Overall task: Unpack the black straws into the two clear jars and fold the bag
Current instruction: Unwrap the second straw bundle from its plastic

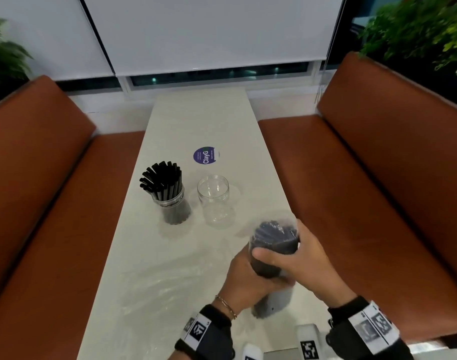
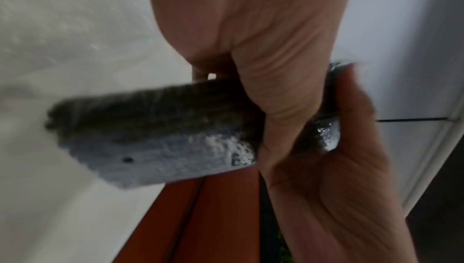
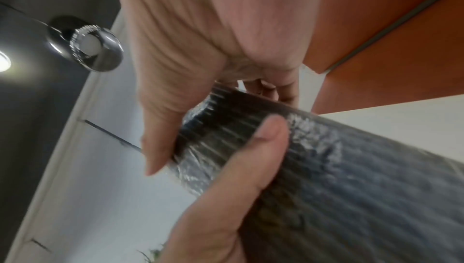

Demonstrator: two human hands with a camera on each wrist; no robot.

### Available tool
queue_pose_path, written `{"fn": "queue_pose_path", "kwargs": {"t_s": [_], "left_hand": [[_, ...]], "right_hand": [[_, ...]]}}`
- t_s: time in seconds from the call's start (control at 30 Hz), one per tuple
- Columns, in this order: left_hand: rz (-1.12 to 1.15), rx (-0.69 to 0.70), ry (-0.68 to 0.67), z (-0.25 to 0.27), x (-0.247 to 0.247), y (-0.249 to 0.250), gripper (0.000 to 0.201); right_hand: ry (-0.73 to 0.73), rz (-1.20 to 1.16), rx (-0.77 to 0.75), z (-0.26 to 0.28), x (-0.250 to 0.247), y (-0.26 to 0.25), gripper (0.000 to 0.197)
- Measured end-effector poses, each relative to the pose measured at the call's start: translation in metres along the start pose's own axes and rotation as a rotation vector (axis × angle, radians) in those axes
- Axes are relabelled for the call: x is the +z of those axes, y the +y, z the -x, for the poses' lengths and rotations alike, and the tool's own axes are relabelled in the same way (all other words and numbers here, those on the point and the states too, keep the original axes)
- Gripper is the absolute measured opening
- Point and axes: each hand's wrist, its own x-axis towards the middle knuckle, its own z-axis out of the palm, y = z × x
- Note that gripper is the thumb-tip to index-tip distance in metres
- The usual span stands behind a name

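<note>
A bundle of black straws in a clear plastic bag (image 1: 272, 246) is held upright above the near right part of the white table (image 1: 196, 118). My left hand (image 1: 248, 274) grips its lower half, and my right hand (image 1: 300, 255) grips it just below the top, thumb across the front. The left wrist view shows the left hand (image 2: 271, 80) wrapped round the blurred bundle (image 2: 155, 134). In the right wrist view the right hand (image 3: 200, 68) curls round the wrapped straws (image 3: 351, 188). One clear jar (image 1: 173, 203) is full of black straws; the other jar (image 1: 215, 201) beside it is empty.
An empty clear plastic bag (image 1: 154, 289) lies flat on the table near my left hand. A round purple sticker (image 1: 206, 156) sits beyond the jars. Orange-brown benches (image 1: 53, 203) flank the table on both sides. White tagged blocks (image 1: 307, 341) are at the near edge.
</note>
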Motion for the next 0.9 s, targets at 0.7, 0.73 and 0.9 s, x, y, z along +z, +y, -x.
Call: {"fn": "queue_pose_path", "kwargs": {"t_s": [0.7, 0.73, 0.9], "left_hand": [[0.114, -0.051, 0.115, -0.006, 0.008, -0.036, 0.035], [0.107, -0.055, 0.114, -0.005, 0.009, -0.036, 0.034], [0.101, -0.051, 0.115, -0.001, 0.01, -0.038, 0.032]], "right_hand": [[0.173, 0.55, -0.519, 0.029, -0.046, -0.064, 0.044], [0.165, 0.735, -0.56, 0.027, -0.044, -0.067, 0.048], [0.087, 1.123, -0.638, 0.015, -0.018, -0.077, 0.057]]}}
